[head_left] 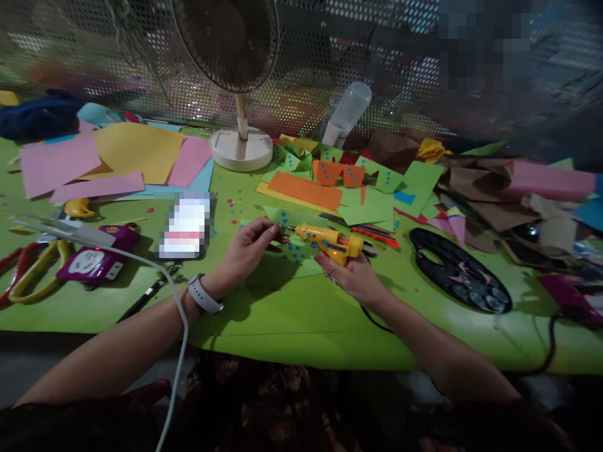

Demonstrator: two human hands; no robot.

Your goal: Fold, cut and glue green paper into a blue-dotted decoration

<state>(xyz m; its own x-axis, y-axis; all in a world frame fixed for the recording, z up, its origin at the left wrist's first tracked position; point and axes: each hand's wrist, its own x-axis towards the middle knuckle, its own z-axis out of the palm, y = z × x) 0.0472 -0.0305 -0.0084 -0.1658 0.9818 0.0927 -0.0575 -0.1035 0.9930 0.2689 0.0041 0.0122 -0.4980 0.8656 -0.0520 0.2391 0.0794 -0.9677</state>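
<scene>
In the head view, my right hand [351, 276] is wrapped around the handle of a yellow hot glue gun [325, 238], whose small orange light glows. The gun's nozzle points left, close to the fingertips of my left hand [254, 245]. Those fingers are pinched together; whatever lies between them is too small to make out. Under both hands lies a green paper [304, 267] scattered with little blue paper squares [294, 252]. A grey watch band [203, 295] circles my left wrist.
Behind the hands lie orange paper strips [304, 190], green cutouts and a red cutter [377, 235]. A black palette [459, 270] is at the right. To the left are a phone [186, 226], a purple power adapter [101, 257], scissors [40, 270] and a white cable [181, 351]. A fan [241, 150] stands behind.
</scene>
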